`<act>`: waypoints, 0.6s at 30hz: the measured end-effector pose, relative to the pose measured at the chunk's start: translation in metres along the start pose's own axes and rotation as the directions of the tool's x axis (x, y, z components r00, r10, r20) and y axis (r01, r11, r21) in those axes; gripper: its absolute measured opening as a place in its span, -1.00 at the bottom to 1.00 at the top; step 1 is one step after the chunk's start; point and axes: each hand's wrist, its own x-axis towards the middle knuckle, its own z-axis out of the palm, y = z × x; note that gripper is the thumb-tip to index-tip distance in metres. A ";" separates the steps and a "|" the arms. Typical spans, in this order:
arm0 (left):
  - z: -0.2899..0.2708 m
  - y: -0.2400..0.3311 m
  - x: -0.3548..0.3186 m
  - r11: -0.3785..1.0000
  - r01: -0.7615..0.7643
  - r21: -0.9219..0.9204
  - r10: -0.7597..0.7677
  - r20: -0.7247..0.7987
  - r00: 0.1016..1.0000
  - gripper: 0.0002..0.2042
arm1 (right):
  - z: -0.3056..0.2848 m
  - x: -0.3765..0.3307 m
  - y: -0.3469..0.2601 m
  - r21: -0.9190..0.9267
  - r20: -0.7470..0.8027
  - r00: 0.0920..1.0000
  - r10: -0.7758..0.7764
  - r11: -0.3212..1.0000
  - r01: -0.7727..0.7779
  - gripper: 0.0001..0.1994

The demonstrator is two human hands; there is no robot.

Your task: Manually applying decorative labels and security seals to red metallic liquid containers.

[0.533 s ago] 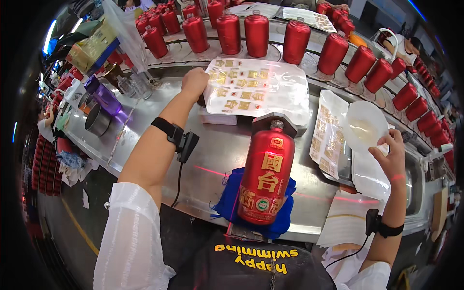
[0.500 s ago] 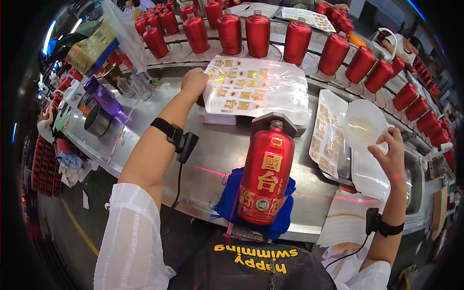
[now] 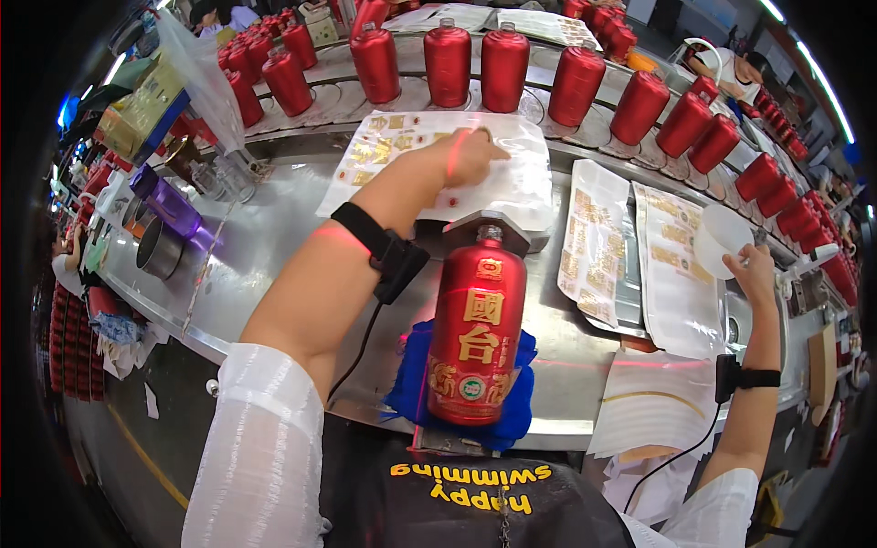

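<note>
Palm down, the left hand [image 3: 470, 159] is held partly curled over a label sheet [image 3: 518, 183], any grip unclear. A white bowl [image 3: 720, 239] is pinched at the rim by the right hand [image 3: 755, 268]. Nearer the body, a red bottle [image 3: 475, 342] is supported on blue cloth [image 3: 408, 393].

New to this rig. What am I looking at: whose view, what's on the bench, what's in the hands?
No robot here: these are a person's bare hands, with a strapped-on device on each forearm. The pictures come from a fisheye camera on the person's head, looking down, so straight edges bend.

On the metal bench, a red bottle with gold characters rests on a blue cloth. Label sheets lie to the right; a purple bottle and metal pot stand left. More red bottles line up behind.

The right hand holds a white bowl by its edge. The left hand is at another label sheet; its grip is unclear.
</note>
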 end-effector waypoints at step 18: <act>0.009 0.021 0.031 0.999 -0.017 -0.048 0.018 0.021 1.000 -0.51 | 0.028 -0.034 0.082 -0.770 0.334 0.822 0.461 0.637 -0.045 -0.45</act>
